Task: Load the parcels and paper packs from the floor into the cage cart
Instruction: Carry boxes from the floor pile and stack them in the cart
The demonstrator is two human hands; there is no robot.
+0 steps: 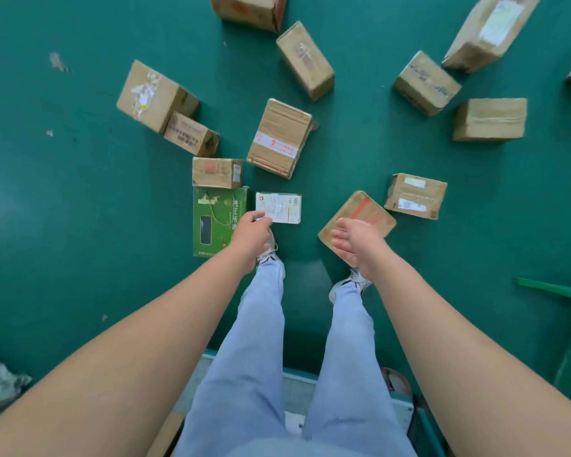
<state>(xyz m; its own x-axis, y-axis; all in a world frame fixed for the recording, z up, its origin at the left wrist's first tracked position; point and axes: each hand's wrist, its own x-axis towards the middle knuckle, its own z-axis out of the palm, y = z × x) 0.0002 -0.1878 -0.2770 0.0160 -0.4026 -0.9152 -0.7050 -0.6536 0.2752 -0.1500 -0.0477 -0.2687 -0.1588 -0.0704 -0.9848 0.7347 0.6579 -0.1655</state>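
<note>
My left hand (251,230) pinches the small white printed carton (278,207) by its six-o'clock corner, right hand (355,240) open-fingered; I reckon that thin grip could let it twist free

A green floor (80,199) carries scattered brown cardboard parcels (279,138) — a green carton (213,222) and a white pack (282,206) among them.
</note>
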